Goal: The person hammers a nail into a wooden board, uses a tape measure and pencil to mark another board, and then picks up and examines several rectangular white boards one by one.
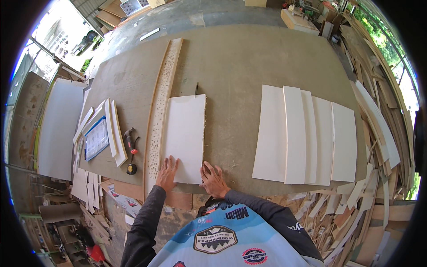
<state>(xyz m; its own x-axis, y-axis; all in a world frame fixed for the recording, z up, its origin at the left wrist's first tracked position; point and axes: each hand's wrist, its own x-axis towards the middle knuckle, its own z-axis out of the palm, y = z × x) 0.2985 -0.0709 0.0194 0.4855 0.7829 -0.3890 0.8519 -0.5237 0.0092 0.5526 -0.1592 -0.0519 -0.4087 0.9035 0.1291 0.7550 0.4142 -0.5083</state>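
Observation:
A white rectangular panel [184, 133] lies flat on the large brown table [231, 62], its left side along a long wooden strip [161, 89] with a speckled face. My left hand [167, 175] rests with fingers spread on the panel's near left corner. At the near right corner my right hand [214, 180] touches the panel's rough right edge, fingers bent and apart, with nothing seen in it. A thin dark stick-like thing [196, 88] pokes out past the panel's far edge; the rest of it is hidden or too small to tell.
Several white panels [296, 135] overlap on the table's right. On the left lie a claw hammer [129, 140], a tape measure [131, 169], white strips [116, 133] and a blue-edged sheet [96, 139]. Board offcuts [351, 209] heap up on the right, beyond the table's edge.

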